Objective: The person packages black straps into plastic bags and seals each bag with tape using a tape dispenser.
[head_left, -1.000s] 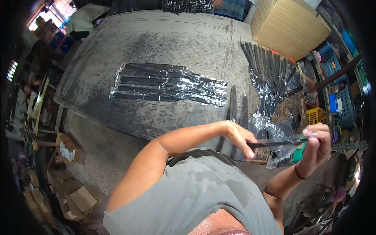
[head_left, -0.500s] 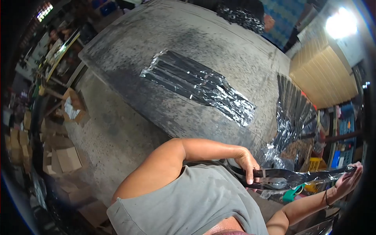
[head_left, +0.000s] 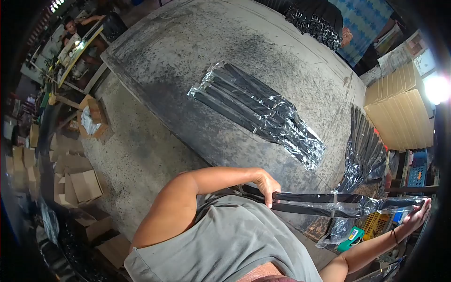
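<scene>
One wrapped pack of black strips point(head_left: 258, 110) lying flat mid-tabletop point(head_left: 188, 51), slanting toward the right edge and sealed in shiny clear film; judged finished. Second bundle, the sleeved black strips point(head_left: 324, 203), held in the air off the near edge of the tabletop, stretched level between both hands; judged partway, with the clear sleeve crumpled and loose toward its right end. Third lot, a fanned pile of strips point(head_left: 364, 150) in film, resting at the right edge, well apart from the finished pack; probably yet to be dealt with.

Left hand point(head_left: 268, 185): fingers curled shut over the near end of the sleeved black strips, thumb hidden underneath. Right hand point(head_left: 418, 216): at the far end, touching the sleeve tip, palm fairly open; cannot tell whether its fingers actually clamp it.

Counts: two hands at work; one finished pack, with roughly five or six strips inside, too glossy to count surely; seemingly two strips in the held bundle; one fanned pile, number of strips unreadable; one green tape dispenser point(head_left: 350, 233) below the held bundle; several cardboard boxes point(head_left: 84, 185) on the floor at left.
</scene>
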Demonstrator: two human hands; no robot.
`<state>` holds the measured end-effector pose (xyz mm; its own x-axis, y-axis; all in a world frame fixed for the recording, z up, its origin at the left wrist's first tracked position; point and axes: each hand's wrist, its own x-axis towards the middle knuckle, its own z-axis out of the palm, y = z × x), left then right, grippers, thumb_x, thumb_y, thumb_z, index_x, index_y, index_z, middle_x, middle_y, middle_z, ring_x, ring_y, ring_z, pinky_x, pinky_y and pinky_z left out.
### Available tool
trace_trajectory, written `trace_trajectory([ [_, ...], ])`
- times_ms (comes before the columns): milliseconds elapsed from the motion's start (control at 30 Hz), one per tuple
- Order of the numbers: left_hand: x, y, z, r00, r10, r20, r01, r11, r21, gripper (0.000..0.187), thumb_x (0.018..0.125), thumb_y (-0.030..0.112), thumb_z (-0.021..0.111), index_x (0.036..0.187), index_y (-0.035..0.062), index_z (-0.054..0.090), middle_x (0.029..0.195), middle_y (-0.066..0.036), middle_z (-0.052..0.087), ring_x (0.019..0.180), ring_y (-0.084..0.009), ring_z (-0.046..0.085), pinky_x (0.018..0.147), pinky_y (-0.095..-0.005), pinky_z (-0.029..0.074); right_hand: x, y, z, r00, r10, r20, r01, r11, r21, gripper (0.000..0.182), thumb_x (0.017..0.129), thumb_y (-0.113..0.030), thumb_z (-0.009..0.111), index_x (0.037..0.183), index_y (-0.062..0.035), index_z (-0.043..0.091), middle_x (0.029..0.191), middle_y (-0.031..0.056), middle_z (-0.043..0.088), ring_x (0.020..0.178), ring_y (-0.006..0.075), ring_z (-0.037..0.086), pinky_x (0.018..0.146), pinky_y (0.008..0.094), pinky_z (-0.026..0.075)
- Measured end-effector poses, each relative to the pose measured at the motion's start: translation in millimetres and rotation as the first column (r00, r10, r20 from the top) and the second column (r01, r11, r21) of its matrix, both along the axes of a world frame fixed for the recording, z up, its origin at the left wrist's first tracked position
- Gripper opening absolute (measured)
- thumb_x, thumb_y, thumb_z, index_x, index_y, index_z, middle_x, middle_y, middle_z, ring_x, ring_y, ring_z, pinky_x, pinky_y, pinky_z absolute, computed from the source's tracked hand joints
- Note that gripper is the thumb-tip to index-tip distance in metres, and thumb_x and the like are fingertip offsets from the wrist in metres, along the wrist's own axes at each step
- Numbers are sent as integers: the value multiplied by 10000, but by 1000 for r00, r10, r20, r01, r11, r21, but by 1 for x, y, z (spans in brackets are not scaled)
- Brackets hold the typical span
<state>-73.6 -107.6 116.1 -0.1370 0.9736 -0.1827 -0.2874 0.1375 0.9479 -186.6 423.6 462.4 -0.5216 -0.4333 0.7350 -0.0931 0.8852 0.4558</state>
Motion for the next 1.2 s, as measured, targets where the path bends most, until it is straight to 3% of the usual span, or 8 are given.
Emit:
trace_trajectory([
  [67, 4, -19, 0, 1000, 21, -12, -22, 998, -57, 447, 755, 183, 755, 1125, -23, 613, 995, -53, 673, 910, -138, 580, 839, -324, 458, -1, -12, -8, 999, -3, 51, 4, 1000, -29, 472, 888, -43, 489, 1358, -8, 452, 1235, 178, 554, 1027, 286, 569, 892, 319, 449],
  [100, 6, -28, -6, 1000, 6, -9, -6, 999, -53, 447, 755, 183, 755, 1125, -23, 613, 995, -53, 673, 910, -138, 580, 839, -324, 458, -6, -20, -15, 980, 159, 119, -89, 887, -453, 387, 915, -159, 536, 1282, -38, 517, 1036, 79, 547, 844, 152, 505, 722, 237, 416],
  [167, 9, -43, -23, 997, 65, -38, -65, 998, 6, 425, 754, 183, 755, 1103, -20, 622, 984, -52, 675, 888, -130, 579, 806, -320, 471, -14, -44, -23, 937, 349, 15, -9, 67, -998, 295, 939, -328, 594, 1138, -111, 604, 740, -78, 457, 610, -25, 387, 490, 128, 314],
  [200, 8, -55, -26, 996, 83, -40, -83, 997, -3, 401, 757, 185, 756, 1070, -31, 627, 960, -48, 677, 870, -118, 573, 775, -315, 478, -18, -33, -33, 915, 403, 29, 19, 29, -999, 290, 943, -314, 587, 1142, -104, 602, 766, -71, 483, 615, -18, 397, 494, 131, 327],
  [500, -76, -224, -4, 843, -17, -537, -232, 890, -392, 523, 756, 423, 724, 983, -41, 642, 878, -197, 666, 827, -252, 629, 730, -384, 482, -39, -143, -181, 878, 465, 114, 185, -110, -977, 190, 927, -239, 598, 895, -57, 638, 769, -19, 573, 626, 50, 511, 541, 204, 425],
  [567, -111, -262, 12, 816, -89, -572, -272, 813, -514, 514, 735, 402, 735, 989, -36, 651, 919, -212, 670, 871, -280, 647, 744, -387, 487, -57, -154, -227, 887, 384, 255, 228, 115, -967, 222, 907, -287, 631, 842, -74, 623, 705, -20, 562, 575, 63, 509, 502, 201, 410],
  [867, -226, -347, 45, 817, -182, -547, -487, 291, -824, 690, 615, 319, 824, 1189, 1, 609, 1200, -178, 614, 1109, -308, 593, 917, -384, 475, -99, -251, -344, 825, 436, 359, 509, -296, -808, 304, 885, -396, 646, 790, -121, 557, 598, -29, 476, 490, 84, 488, 454, 257, 466],
  [1200, -239, -361, -18, 594, -62, -802, -792, 127, -597, 622, 660, 308, 784, 1208, 99, 578, 1315, -136, 520, 1224, -305, 484, 981, -411, 402, -111, -235, -477, 705, 253, 663, 709, -218, -671, 313, 878, -340, 651, 746, -75, 553, 584, 10, 494, 451, 133, 468, 391, 286, 394],
])
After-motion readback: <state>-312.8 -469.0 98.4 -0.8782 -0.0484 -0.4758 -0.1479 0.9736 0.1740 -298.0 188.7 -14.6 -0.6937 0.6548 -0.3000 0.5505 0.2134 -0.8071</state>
